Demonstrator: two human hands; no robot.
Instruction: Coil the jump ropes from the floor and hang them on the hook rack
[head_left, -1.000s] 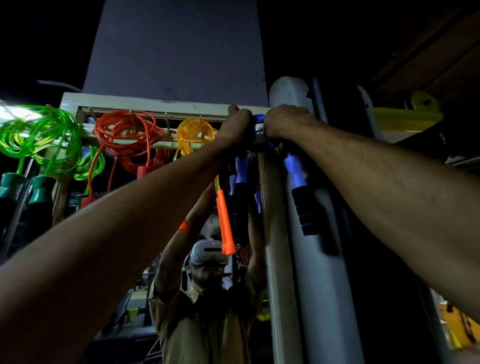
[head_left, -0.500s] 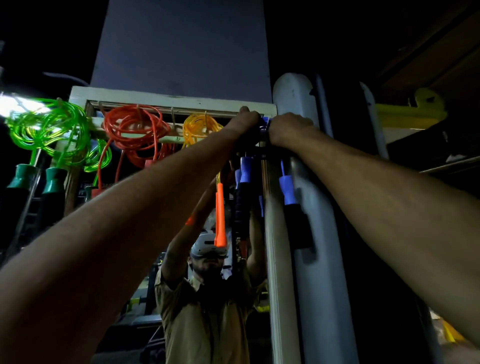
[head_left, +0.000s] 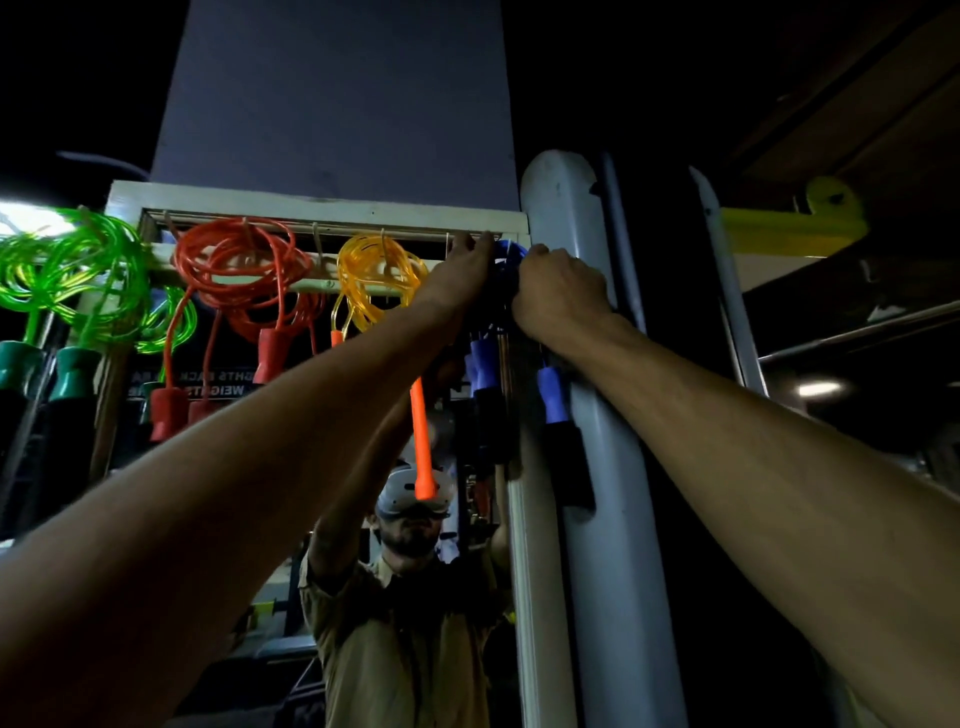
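A coiled blue jump rope (head_left: 508, 255) sits at the right end of the white hook rack (head_left: 322, 210), against its top bar. My left hand (head_left: 460, 275) grips the coil from the left, fingertips up at the rack's top bar. My right hand (head_left: 563, 296) curls round the coil from the right. The rope's two blue-and-black handles (head_left: 551, 395) dangle below my hands. Most of the coil and its hook are hidden by my fingers.
Green (head_left: 67, 270), red (head_left: 244, 270) and yellow-orange (head_left: 376, 275) rope coils hang on hooks to the left, handles dangling. A mirror (head_left: 291, 467) below the rack reflects me. A grey post (head_left: 597, 467) stands just right of the rack, and a yellow bar (head_left: 789, 228) lies farther right.
Both hands stay on the blue coil at the rack's right end. They have parted slightly, so more of the blue rope shows between them. The dangling handles have swung a little.
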